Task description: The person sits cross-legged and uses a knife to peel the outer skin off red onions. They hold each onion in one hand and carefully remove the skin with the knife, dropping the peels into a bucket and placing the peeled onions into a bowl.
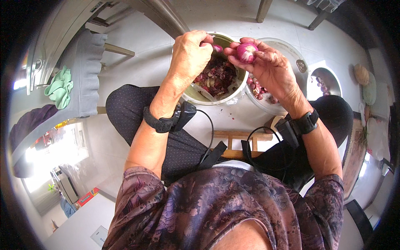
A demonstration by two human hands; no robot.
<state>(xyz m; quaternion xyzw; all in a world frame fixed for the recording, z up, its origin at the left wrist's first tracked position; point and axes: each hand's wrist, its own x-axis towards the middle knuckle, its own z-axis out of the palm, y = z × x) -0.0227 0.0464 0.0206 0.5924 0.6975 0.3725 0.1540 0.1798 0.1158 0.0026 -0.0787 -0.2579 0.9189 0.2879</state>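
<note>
My right hand (268,64), palm turned up, holds a small peeled red onion (247,52) between its fingers and thumb, above the gap between two tubs. To its left, my left hand (195,51) has thumb and fingers pinched together over the round bucket (187,97), with a thin piece of onion skin showing at the tips. Inside that bucket lies a heap of dark red and tan onion skins (217,78). Small red onions (257,90) lie in the clear plastic tub (270,109) under my right hand and wrist, which hide part of it.
A metal bowl (337,84) with several small onions stands beyond my right knee. Gourds (369,88) lie at far right. A wooden stool (231,134) is between my legs. A table leg (162,15) reaches towards the bucket. Green cloth (61,87) rests on a covered surface at left.
</note>
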